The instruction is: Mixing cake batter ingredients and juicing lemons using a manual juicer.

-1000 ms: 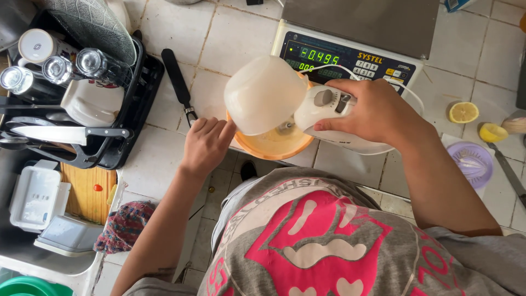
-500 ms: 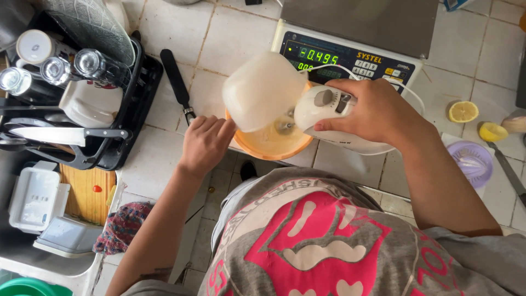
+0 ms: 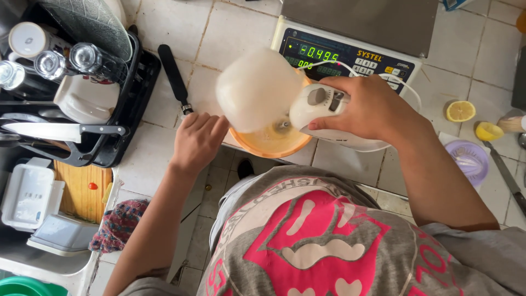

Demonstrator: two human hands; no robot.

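Observation:
My right hand (image 3: pixel 372 109) grips a white electric hand mixer (image 3: pixel 323 107) whose beaters dip into an orange bowl (image 3: pixel 274 143) of pale batter at the counter's front edge. A blurred white rounded container (image 3: pixel 255 87) sits in front of the mixer and hides part of the bowl. My left hand (image 3: pixel 198 140) rests on the tiled counter against the bowl's left side, fingers curled, holding nothing that I can see. A black-handled utensil (image 3: pixel 174 77) lies just beyond my left hand.
A digital kitchen scale (image 3: pixel 350 49) stands behind the bowl. A black dish rack (image 3: pixel 131 104) with glasses, a mug and a knife (image 3: pixel 60 131) fills the left. Lemon halves (image 3: pixel 460 111) and a purple juicer (image 3: pixel 468 161) lie at the right.
The mixer and the white container have shifted slightly over the bowl. My left hand stays at the bowl's left side.

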